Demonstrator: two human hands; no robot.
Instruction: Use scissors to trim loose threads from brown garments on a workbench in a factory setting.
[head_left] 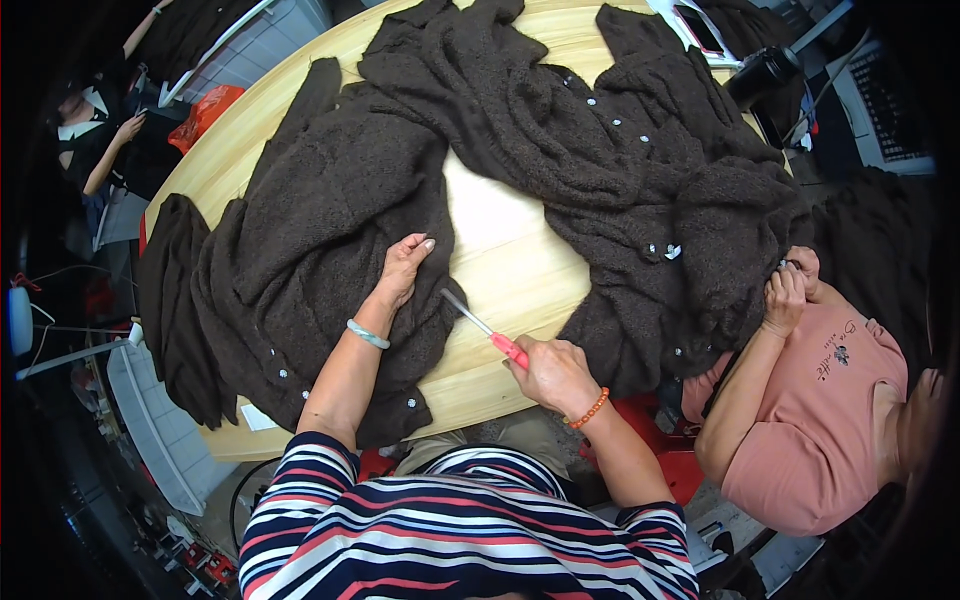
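Note:
A dark brown knitted cardigan point(320, 200) lies bunched on the left half of the table, with shiny buttons point(283, 373) along its near edge. My left hand point(402, 268) rests over its right side, fingers curled and pinched together; what they hold, if anything, is too small to make out. In my right hand point(562, 378) is a red-handled tool point(508, 348) with a thin metal shaft. Its tip points up and left, at the cardigan's edge below my left hand; I cannot tell whether it touches the knit.
More dark brown knitwear point(640, 180) with shiny buttons covers the right of the pale wooden table point(510, 270). A co-worker in a pink shirt point(810, 430) handles its right end. A black bottle point(765, 75) and a phone point(698, 28) are at the far right. Another person sits far left near a red bag point(205, 115).

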